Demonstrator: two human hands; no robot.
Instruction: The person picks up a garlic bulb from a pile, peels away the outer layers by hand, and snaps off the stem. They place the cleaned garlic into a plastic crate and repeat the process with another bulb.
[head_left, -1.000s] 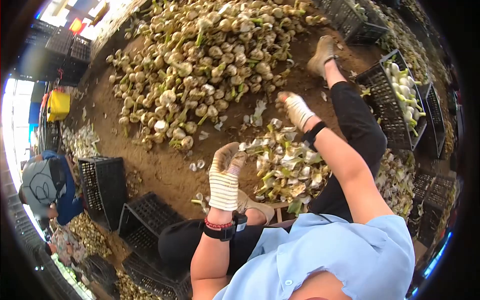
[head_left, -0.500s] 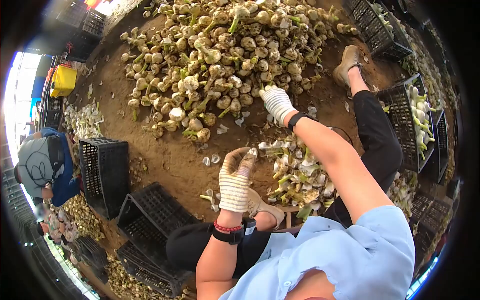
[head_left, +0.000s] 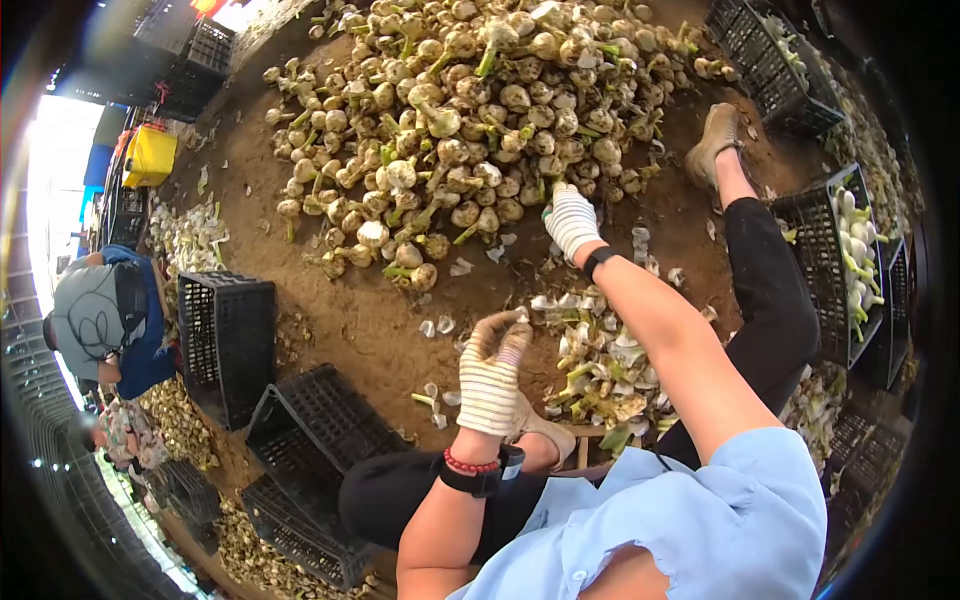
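Heap of dirt-caked white garlic bulbs (head_left: pixel 480 120) sits beyond easy reach, so right hand (head_left: pixel 572 218) stretches to its near edge, grip unclear; left hand (head_left: pixel 492 365) hangs short of it, half-curled, seemingly empty.

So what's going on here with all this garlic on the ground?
A person in work gloves sits on the ground among garlic. Their right hand is on bulbs at the edge of the big garlic pile. The left hand hovers beside a heap of skins and stalks. A crate nearby holds whiter bulbs.
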